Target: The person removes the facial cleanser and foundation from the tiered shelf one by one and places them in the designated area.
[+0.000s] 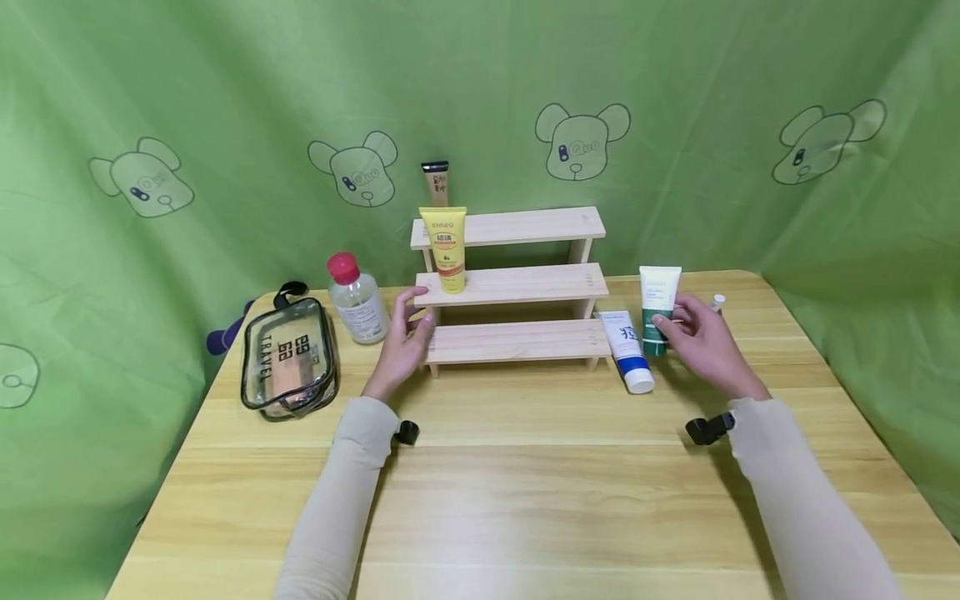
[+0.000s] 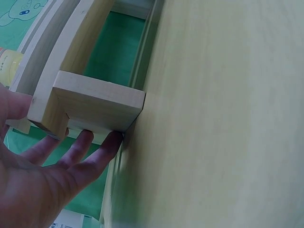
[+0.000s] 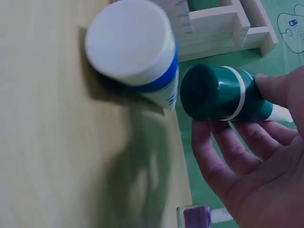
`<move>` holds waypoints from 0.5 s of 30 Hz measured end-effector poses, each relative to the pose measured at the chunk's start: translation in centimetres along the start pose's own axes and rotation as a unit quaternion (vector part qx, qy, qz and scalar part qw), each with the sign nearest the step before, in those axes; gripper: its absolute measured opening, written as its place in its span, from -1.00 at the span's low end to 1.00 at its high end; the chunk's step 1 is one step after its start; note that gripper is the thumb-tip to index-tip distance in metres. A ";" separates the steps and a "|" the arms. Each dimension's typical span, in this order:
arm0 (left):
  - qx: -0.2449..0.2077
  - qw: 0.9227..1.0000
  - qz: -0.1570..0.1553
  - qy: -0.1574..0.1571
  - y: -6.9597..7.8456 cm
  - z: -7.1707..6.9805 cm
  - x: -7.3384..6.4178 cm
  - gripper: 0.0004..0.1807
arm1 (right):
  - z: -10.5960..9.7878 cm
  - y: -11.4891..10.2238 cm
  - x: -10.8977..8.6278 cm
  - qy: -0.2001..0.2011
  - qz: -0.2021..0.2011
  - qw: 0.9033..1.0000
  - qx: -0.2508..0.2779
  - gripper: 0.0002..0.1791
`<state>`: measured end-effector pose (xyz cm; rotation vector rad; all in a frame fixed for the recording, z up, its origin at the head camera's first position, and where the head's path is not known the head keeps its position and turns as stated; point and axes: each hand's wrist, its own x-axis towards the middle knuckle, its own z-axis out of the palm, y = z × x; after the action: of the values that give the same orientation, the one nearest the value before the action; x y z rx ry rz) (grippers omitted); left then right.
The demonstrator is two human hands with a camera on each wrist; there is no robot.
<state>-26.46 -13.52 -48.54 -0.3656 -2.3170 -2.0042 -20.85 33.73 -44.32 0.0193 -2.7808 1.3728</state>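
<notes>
Green-white tube [image 3: 225, 92] between thumb [image 3: 278, 89] and fingers [image 3: 232, 152]

Right grip [image 3: 268, 178]: thumb on one side, fingers on other, holding green tube [image 3: 230, 95] with white band. Second tube [image 3: 128, 45]: white cap toward camera, blue band, near green tube. Shadow [image 3: 142, 185] across table [image 3: 42, 142]. Wooden rack [image 3: 213, 23] at top. Purple bottle [image 3: 195, 217] at lower edge. Green cloth [image 3: 285, 59] behind, bear print [image 3: 291, 29] at upper right.
</notes>
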 end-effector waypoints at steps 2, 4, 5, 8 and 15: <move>-0.002 1.000 0.000 0.000 0.0 0.0 0.0 -0.48 | 0.0 0.4 -0.1 -0.005 0.005 1.000 -0.008 -0.31; -0.001 1.000 0.000 0.000 0.0 0.0 0.0 -0.48 | 0.0 0.7 -0.3 -0.015 0.015 1.000 -0.009 -0.26; -0.001 1.000 0.000 0.000 -0.1 0.0 0.0 -0.48 | 0.0 0.8 -0.4 -0.020 0.021 1.000 -0.008 -0.24; 0.000 1.000 0.002 0.003 0.0 0.0 -0.1 -0.48 | -0.1 1.2 -0.6 -0.040 0.044 0.998 -0.004 -0.19; 0.006 1.000 0.009 0.005 -0.1 0.1 0.0 -0.47 | 0.0 1.9 -0.7 -0.064 0.071 0.995 -0.023 -0.15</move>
<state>-26.49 -13.43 -48.63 -0.3735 -2.3110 -1.9801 -20.22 34.86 -45.87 -0.0968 -2.9708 1.3832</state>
